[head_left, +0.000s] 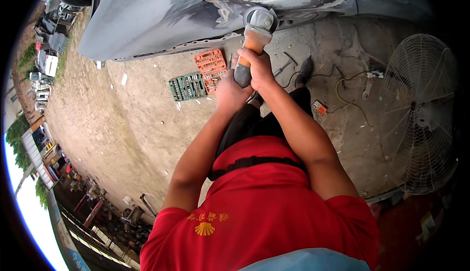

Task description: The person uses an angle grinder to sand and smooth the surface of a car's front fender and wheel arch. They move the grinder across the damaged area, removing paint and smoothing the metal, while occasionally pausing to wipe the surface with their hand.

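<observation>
Both of my hands are closed on an orange and grey angle grinder [257, 37]. My right hand [259, 69] wraps round the middle of its body. My left hand [231, 92] is at the dark rear end, its fingers partly hidden behind the tool. The grinder's head and round disc are up against the lower edge of a grey car body [156, 13]; whether the disc touches the metal I cannot tell. Around that spot the paint is sanded into pale and dark patches.
On the concrete floor lie an open orange socket set [210, 60] and a green one [188, 86]. A hammer-like tool [285, 65], a phone in an orange case [319, 107] and cables [350, 81] are to the right. A large wire-caged fan [420, 119] stands far right.
</observation>
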{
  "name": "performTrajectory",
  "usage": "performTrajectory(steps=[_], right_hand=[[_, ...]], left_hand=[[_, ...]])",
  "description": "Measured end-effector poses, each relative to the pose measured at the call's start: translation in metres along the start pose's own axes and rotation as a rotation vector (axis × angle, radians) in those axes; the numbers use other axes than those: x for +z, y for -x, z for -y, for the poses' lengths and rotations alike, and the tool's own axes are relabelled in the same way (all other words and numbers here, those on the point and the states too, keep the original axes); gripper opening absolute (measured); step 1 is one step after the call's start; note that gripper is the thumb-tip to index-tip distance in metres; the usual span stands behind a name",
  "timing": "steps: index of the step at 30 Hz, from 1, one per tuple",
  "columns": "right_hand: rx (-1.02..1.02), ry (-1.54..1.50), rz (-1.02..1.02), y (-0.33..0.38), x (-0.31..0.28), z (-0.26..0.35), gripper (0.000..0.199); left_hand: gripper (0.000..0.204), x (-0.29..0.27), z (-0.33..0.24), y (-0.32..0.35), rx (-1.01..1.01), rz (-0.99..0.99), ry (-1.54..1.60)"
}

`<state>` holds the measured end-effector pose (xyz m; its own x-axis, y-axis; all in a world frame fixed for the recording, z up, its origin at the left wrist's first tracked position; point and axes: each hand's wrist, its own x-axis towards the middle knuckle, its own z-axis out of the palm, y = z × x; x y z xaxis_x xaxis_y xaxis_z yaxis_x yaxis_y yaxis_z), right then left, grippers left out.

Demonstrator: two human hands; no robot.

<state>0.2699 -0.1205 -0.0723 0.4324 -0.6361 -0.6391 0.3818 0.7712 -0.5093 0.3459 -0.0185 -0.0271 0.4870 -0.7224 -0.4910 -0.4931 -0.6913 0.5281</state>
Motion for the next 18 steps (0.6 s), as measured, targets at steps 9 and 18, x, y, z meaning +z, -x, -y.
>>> performTrajectory(steps=[9, 18], right_hand=[[-0.022, -0.057, 0.010, 0.005, 0.025, 0.008, 0.027], [-0.045, -0.017, 0.003, 0.001, 0.013, 0.020, 0.031]], left_hand=[[0.060, -0.029, -0.016, 0.006, 0.017, -0.007, 0.023], [0.060, -0.018, -0.022, -0.003, 0.060, 0.012, 0.051]])
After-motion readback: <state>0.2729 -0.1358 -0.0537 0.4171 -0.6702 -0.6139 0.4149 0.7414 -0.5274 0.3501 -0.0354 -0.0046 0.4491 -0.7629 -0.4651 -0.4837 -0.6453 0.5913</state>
